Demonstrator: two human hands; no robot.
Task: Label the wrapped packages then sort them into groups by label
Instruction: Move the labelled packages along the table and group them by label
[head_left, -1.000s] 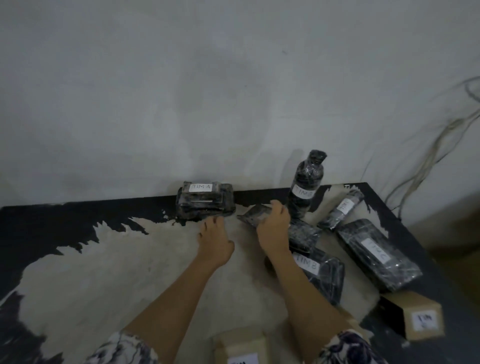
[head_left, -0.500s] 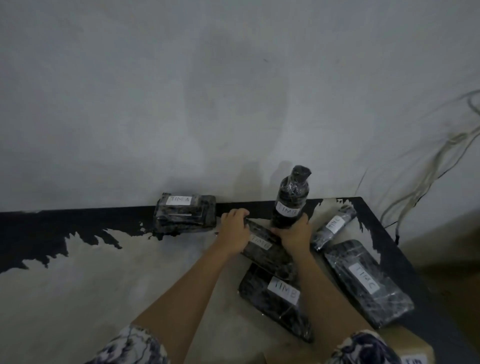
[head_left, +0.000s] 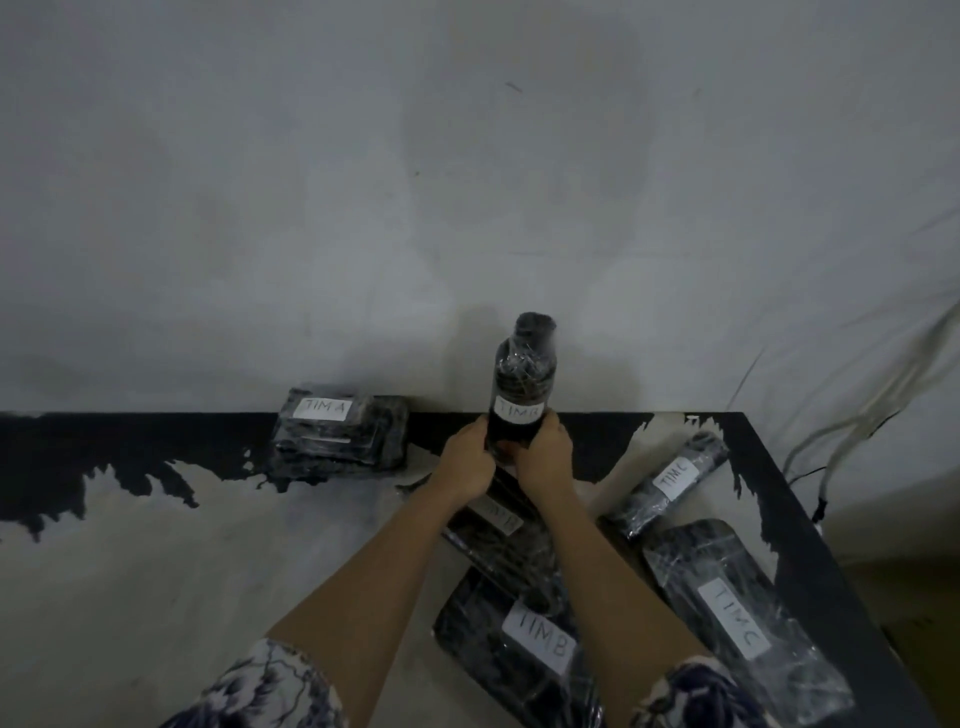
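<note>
Packages wrapped in black film sat across the worn table (head_left: 156, 571). Left of centre, against the wall, lay the block labelled TIM A (head_left: 340, 428). At centre the upright wrapped bottle (head_left: 522, 384) stood gripped at its base, the left hand (head_left: 465, 460) closed on one side and the right hand (head_left: 545, 457) on the other. Below them lay a flat TIM B package (head_left: 519, 639), another partly hidden beneath the forearms. On the right lay a TIM C tube (head_left: 670, 483) and a flat TIM C package (head_left: 743, 618).
</note>
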